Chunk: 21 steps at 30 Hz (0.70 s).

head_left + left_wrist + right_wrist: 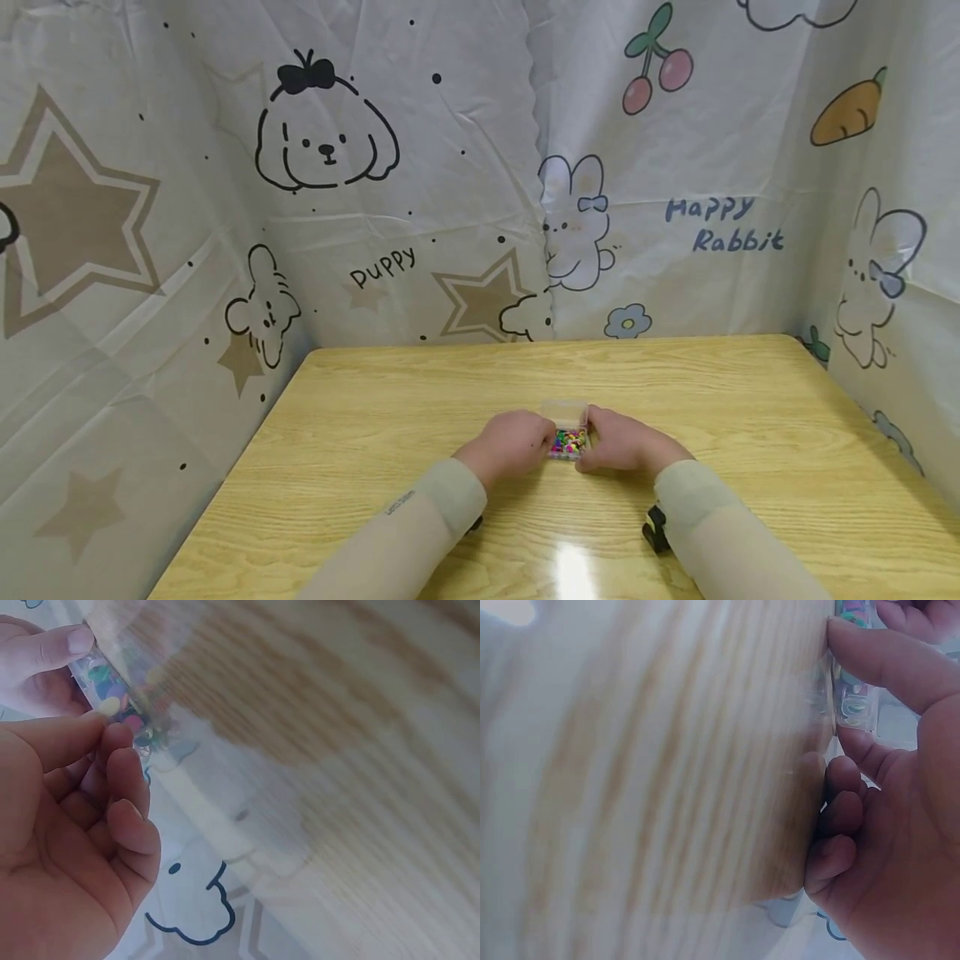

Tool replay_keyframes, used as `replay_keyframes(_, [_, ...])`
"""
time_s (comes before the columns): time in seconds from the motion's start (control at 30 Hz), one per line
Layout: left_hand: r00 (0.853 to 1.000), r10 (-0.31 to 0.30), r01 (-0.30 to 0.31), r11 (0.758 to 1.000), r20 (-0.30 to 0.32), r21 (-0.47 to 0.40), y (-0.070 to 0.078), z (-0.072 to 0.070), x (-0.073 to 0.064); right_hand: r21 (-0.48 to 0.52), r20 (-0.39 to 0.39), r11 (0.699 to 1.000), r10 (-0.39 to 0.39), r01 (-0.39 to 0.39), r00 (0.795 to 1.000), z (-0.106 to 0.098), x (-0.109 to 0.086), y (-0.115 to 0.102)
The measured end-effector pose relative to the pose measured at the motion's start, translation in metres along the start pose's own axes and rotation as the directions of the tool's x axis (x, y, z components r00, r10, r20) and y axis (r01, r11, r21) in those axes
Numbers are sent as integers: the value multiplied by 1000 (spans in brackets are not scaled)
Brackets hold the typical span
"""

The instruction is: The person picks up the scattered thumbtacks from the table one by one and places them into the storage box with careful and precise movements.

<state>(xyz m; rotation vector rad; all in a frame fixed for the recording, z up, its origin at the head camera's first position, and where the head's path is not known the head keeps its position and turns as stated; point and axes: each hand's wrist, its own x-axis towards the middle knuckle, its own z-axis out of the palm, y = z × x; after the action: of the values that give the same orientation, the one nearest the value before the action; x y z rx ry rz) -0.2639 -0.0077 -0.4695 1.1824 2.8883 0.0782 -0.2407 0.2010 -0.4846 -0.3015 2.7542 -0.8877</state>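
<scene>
A small clear plastic box (567, 456) of colourful little pieces stands on the table with its transparent lid (564, 412) raised at the back. My right hand (618, 440) grips the box's right side, thumb at the front and fingers behind. From the left, my left hand (517, 443) reaches to the box's edge. In the left wrist view its thumb and index finger come together at a pale yellow piece (109, 706), seemingly pinching it, while the other fingers are loosely curled. Beyond, the right thumb (79, 641) lies against the box. The right wrist view shows part of the box (857, 705) beside the right thumb.
The light wooden table (420, 379) lies under both forearms. Printed fabric walls (465, 167) enclose it at the back and sides. A black wrist device (656, 530) hangs under the right sleeve.
</scene>
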Motion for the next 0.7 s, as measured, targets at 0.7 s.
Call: replay_keyframes(0.7, [993, -102, 102, 995, -54, -13, -70, -9, -46, -8, 13, 1000, 17, -17, 1000, -2, 0, -1])
